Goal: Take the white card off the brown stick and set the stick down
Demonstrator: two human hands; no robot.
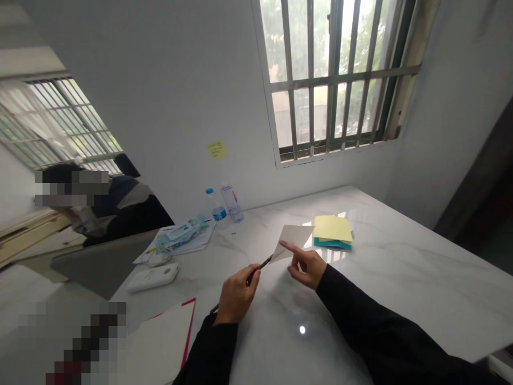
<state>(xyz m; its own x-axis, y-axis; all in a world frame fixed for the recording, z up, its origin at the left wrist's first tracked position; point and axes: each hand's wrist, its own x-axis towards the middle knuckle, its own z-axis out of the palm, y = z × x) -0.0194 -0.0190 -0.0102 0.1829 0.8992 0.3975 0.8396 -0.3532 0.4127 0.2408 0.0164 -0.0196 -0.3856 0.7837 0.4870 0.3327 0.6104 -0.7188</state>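
My left hand point(236, 294) is closed around a long, thin dark stick point(264, 263). Its far tip meets the lower corner of a white sheet of paper point(295, 238), and its back end shows by my left wrist. The index finger of my right hand point(308, 264) is stretched out with its tip against the paper's left side. The thumb is apart from that finger, and the other fingers are partly curled. I cannot tell whether the paper lies on the table or is slightly raised. Just beyond my right hand lies a stack of yellow notes point(332, 229) over teal ones.
Two plastic bottles point(231, 203) stand by the wall. A wipes pack point(182, 232) on papers, a white device point(154, 277) and a red-edged sheet point(160, 342) lie left on the marble table point(380, 256). A person point(120, 203) sits beyond the partition.
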